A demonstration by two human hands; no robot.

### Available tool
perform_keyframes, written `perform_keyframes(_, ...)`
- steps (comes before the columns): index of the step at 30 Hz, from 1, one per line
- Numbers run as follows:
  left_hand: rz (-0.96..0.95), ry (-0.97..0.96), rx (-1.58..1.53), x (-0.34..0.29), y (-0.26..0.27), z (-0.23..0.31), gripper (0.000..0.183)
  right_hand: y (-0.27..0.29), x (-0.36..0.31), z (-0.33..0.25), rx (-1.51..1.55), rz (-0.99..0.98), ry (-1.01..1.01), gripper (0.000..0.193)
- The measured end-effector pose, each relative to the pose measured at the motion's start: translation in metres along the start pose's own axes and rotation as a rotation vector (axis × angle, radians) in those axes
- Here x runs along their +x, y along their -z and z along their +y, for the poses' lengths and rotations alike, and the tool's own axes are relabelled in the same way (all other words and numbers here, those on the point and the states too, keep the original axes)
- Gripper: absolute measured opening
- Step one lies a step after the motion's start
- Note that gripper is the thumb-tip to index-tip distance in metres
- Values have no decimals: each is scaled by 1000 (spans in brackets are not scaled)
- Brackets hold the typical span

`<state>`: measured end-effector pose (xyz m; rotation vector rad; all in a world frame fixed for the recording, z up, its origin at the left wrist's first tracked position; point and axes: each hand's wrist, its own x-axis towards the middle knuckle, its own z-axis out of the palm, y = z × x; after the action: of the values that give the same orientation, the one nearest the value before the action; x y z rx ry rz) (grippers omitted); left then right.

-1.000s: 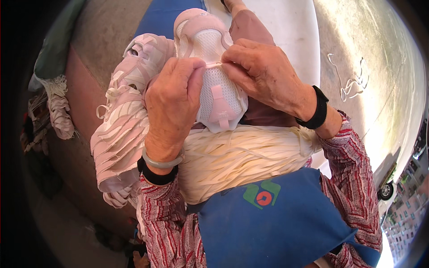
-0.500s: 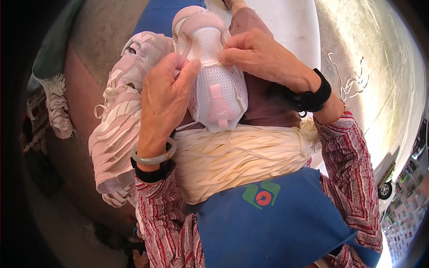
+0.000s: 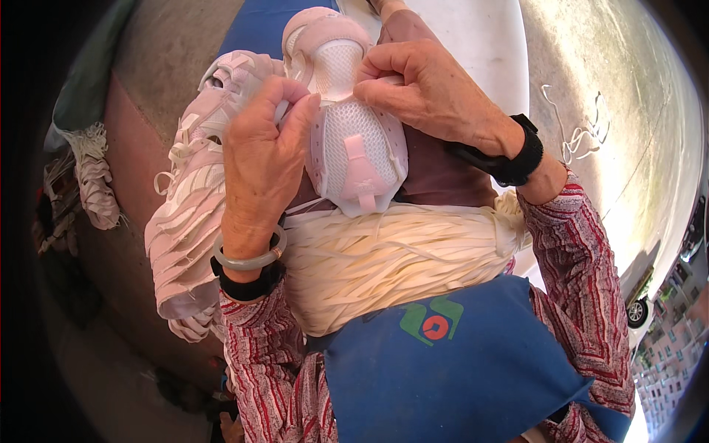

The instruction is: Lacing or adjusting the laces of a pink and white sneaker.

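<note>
A pink and white shoe upper with white mesh lies across my lap, its pink heel tab toward me. My left hand is closed in a pinch at its left side, and my right hand is pinched at its right side. A white shoelace spans the upper between the two hands, each gripping one side of it; the exact pinch points are partly hidden by my fingers. Below the upper, a thick bundle of cream laces rests across my lap.
At the left leans a stack of nested pink and white shoe uppers. Another bunch of uppers is further left. A white surface runs along the far right of my legs, and loose laces lie on the floor. A blue apron covers me.
My left hand has moved slightly left and toward me, while my right hand has shifted a little left and up. The shoe upper has barely moved.
</note>
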<state>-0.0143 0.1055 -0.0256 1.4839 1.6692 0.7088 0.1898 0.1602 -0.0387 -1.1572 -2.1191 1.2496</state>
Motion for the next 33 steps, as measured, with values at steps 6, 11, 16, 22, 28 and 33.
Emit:
perform_keyframes(6,16,-208,228,-11,12,-6,15,7,-15,2,-412,55,354,15)
perform_keyframes(11,272,-292,176,-20,10,-4,18,10,-30,-2,-489,225,280,17)
perform_keyframes(16,162,-160,-121,-42,1,2,22,20,-45,-4,-215,54,22,16)
perform_keyframes(22,127,15,-179,-54,0,9,25,24,-49,-28,370,-182,-202,19)
perform_keyframes(28,103,41,-13,-48,3,0,16,17,-62,7,-323,86,82,20)
perform_keyframes(33,88,4,207,-41,3,3,18,17,-63,8,-411,73,34,13)
